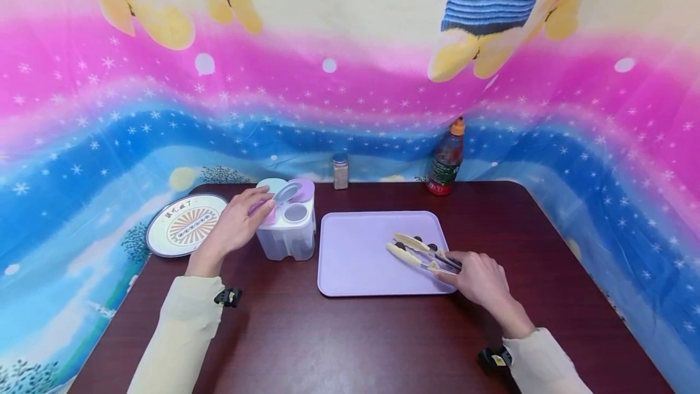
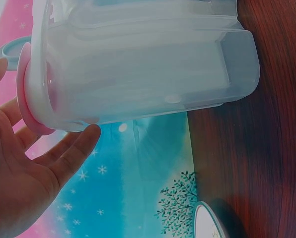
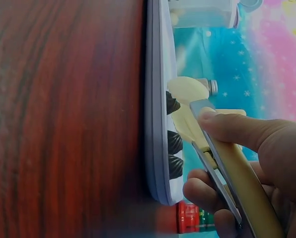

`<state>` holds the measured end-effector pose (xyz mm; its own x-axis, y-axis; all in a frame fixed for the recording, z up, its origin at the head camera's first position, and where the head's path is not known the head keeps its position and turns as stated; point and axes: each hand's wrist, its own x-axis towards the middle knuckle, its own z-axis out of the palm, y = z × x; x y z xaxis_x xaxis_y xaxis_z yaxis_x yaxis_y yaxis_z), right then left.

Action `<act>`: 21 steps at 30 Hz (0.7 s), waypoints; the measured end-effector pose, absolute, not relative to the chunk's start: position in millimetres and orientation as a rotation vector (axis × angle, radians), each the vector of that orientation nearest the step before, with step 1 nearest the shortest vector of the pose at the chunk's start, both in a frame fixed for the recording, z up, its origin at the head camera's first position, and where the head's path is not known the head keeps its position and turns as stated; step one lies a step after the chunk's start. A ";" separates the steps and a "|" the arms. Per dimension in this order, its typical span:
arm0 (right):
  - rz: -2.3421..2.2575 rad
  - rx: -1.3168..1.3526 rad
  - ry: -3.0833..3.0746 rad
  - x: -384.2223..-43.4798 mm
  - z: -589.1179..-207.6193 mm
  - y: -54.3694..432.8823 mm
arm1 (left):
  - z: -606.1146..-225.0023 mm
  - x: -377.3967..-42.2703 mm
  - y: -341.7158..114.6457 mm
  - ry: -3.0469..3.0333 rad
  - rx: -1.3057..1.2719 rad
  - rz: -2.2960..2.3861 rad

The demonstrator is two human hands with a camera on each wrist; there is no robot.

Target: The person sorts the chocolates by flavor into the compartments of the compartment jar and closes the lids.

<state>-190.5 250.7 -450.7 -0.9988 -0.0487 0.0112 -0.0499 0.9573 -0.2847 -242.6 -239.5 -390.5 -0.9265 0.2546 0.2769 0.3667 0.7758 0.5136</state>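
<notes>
My left hand (image 1: 239, 217) is at the top of a clear storage box (image 1: 285, 243) with several round coloured lids. Its thumb touches a raised grey-blue flip lid (image 1: 288, 192) beside an uncovered round opening (image 1: 296, 213). In the left wrist view the other fingers stretch past the pink lid (image 2: 25, 91) to the box's upper edge. My right hand (image 1: 483, 281) grips a pair of tongs (image 3: 232, 168) between thumb and fingers. The cream tong tips (image 1: 407, 248) are spread over a lilac tray (image 1: 355, 254), near three small dark ridged pieces (image 3: 175, 142).
Left of the box lies a patterned plate (image 1: 191, 224). A small spice jar (image 1: 340, 172) and a red sauce bottle (image 1: 445, 160) with an orange cap stand at the table's back edge. A printed cloth (image 1: 339, 96) hangs behind and around the brown table (image 1: 339, 345).
</notes>
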 end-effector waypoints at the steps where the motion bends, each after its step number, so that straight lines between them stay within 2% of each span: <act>1: 0.446 0.080 -3.110 -190.0 -451.1 250.0 | -390.5 -242.6 -239.6 -2.776 -0.492 -0.860; 21: 0.591 0.071 -3.104 -190.7 -453.1 242.8 | -391.1 -243.3 -239.1 -2.772 -0.494 -0.857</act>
<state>-190.7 242.8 -453.1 -0.9988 -0.0479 -0.0105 -0.0407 0.9291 -0.3675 -243.3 -239.1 -391.1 -0.9245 0.2554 0.2829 0.3705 0.7764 0.5098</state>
